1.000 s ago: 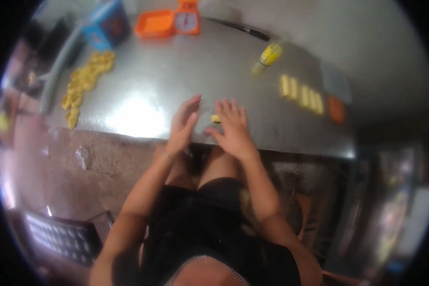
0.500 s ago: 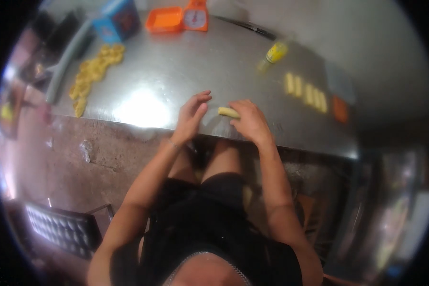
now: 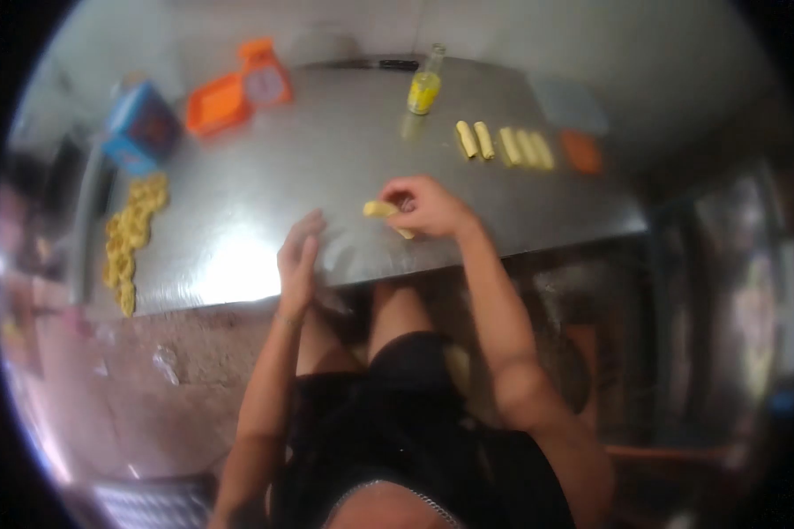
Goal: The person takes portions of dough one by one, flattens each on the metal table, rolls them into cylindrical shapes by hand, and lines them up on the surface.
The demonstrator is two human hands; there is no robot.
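My right hand (image 3: 428, 207) has its fingers closed around a pale yellow dough roll (image 3: 378, 209), just above the steel table. One end of the roll sticks out to the left, and a bit more of it shows below the fingers. To the left of it, my left hand (image 3: 300, 257) is open and holds nothing, its fingers loosely stretched near the table's front edge. Several similar dough sticks (image 3: 466, 140) lie in a row beyond my right hand. On the far left, several ring-like dough pieces (image 3: 132, 227) form a long cluster.
A glass bottle with a yellow label (image 3: 424, 88) stands at the back, near a dark-handled knife (image 3: 399, 65). Back left are an orange scale (image 3: 265, 84), an orange tray (image 3: 213, 108) and a blue box (image 3: 139, 132). An orange-brown block (image 3: 581, 152) lies right of the sticks.
My view has turned, so the table's contents appear shifted left. My right hand now grips the dough roll, with its fingers wrapped round it. My left hand has moved farther away from it.
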